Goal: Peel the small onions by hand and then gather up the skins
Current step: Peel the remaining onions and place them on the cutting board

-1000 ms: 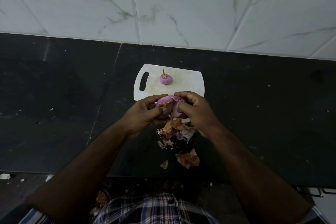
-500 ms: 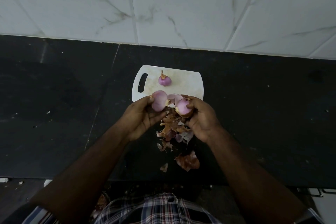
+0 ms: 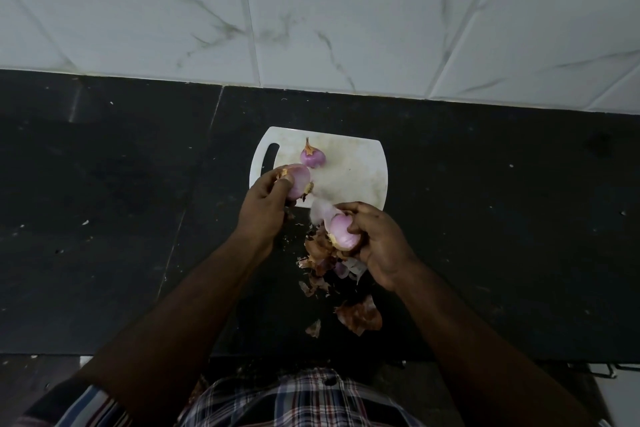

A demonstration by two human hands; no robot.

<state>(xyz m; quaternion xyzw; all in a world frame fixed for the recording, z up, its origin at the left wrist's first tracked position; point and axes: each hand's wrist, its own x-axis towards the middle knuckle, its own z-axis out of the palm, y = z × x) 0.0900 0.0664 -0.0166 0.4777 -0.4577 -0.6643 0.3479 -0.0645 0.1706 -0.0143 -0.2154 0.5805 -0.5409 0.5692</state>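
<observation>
Black counter (image 3: 104,218) runs the width of the view, white marbled wall tiles (image 3: 346,10) at the far side. White cutting board (image 3: 356,180) sits mid-counter toward the far side, handle slot at its left.

Left hand (image 3: 266,208) is over the near-left corner of the board, fingers curled round a peeled onion (image 3: 298,180). I cannot tell whether that onion touches the board yet. Right hand (image 3: 377,246) is just near of the board's near edge, fingers and thumb wrapped round a second onion (image 3: 341,236) with a pale flap of skin standing off its far side. A third onion (image 3: 312,157), stalk tip up, rests on the board just beyond the left hand's onion.

Heap of brown skins (image 3: 322,253) lies on the counter under and left of the right hand; a larger loose skin (image 3: 360,315) and a small scrap (image 3: 314,329) lie nearer me.

My judgement: the step is setting down the finished onion, then stripping the other.
- Place it beside the third one, flat side down if it has one, so it does not roll.
- Peel the right-hand onion over the heap, so skins fall together.
- Pull the flap root to tip.

Writing or brands: none legible.
</observation>
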